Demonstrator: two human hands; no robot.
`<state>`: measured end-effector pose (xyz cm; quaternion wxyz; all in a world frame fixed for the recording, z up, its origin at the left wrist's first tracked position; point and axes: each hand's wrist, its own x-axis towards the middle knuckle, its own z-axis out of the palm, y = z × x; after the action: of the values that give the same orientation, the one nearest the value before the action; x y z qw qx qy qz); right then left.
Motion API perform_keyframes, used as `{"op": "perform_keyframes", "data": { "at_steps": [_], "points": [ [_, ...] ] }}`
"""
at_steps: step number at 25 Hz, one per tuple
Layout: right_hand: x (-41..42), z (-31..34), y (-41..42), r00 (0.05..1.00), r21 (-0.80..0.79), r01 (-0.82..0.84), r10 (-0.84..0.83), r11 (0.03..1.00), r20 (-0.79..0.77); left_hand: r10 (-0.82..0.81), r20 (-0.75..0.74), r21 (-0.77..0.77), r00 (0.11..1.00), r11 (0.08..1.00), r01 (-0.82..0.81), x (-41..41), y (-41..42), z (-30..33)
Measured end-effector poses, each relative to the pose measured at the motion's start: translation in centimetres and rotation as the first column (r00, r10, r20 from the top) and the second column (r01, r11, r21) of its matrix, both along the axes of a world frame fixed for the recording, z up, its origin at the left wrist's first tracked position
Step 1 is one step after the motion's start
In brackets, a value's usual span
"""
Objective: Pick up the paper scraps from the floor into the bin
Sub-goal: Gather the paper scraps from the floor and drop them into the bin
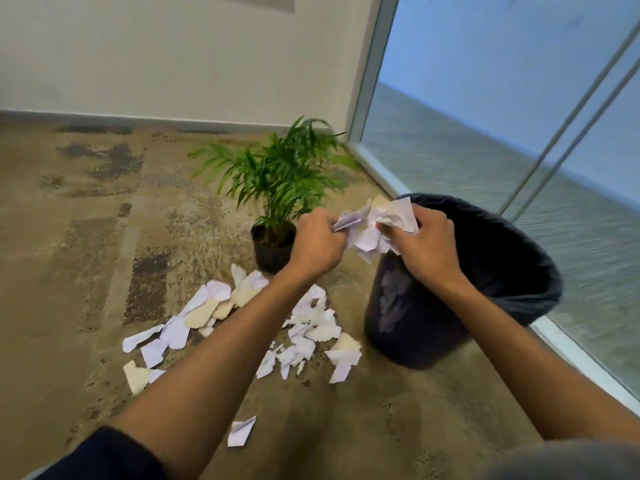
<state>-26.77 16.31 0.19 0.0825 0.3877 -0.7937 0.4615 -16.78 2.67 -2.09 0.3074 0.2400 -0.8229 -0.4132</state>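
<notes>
I see my left hand point(317, 245) and right hand point(424, 245) both clutching a paper bundle point(375, 225) at the bin point(519, 271) rim; loose pieces could slip outside, near the plant point(277, 174).

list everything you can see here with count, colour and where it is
paper scraps: many, white and cream, scattered on the carpet in front of the plant pot and left of the bin
held scraps: a bunch, white, gripped between both hands at the bin's rim
bin: one, black with a dark liner, on the floor by the window
potted plant: one, green in a black pot, left of the bin
window: one, pale frame, right side
left hand: grips scraps
right hand: grips scraps
</notes>
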Motion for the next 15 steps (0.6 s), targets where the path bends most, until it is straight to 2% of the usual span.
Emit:
{"op": "perform_keyframes", "data": {
  "at_steps": [4, 8, 12, 15],
  "points": [
    [-3.9, 1.8, 5.3, 0.986, 0.111, 0.154, -0.146, 0.982, -0.081, -0.146, 0.184, -0.143, 0.972, 0.974, 0.173, -6.5, 4.9, 3.9],
    [-8.1, 1.1, 8.3, 0.968, 0.256, 0.248, -0.226, 0.934, -0.112, -0.212, 0.385, -0.27, 0.898, 0.905, 0.33, -11.1, 8.5, 5.6],
    [-11.4, -1.4, 9.9, 0.959, 0.477, 0.277, -0.269, 0.834, -0.088, -0.296, 0.545, -0.223, 0.784, 0.851, 0.476, -15.1, 10.1, 4.0],
    [-13.2, -2.8, 10.2, 0.968, 0.643, 0.217, -0.247, 0.734, -0.043, -0.355, 0.609, -0.146, 0.709, 0.829, 0.541, -17.3, 10.6, 2.1]
  ]
}}
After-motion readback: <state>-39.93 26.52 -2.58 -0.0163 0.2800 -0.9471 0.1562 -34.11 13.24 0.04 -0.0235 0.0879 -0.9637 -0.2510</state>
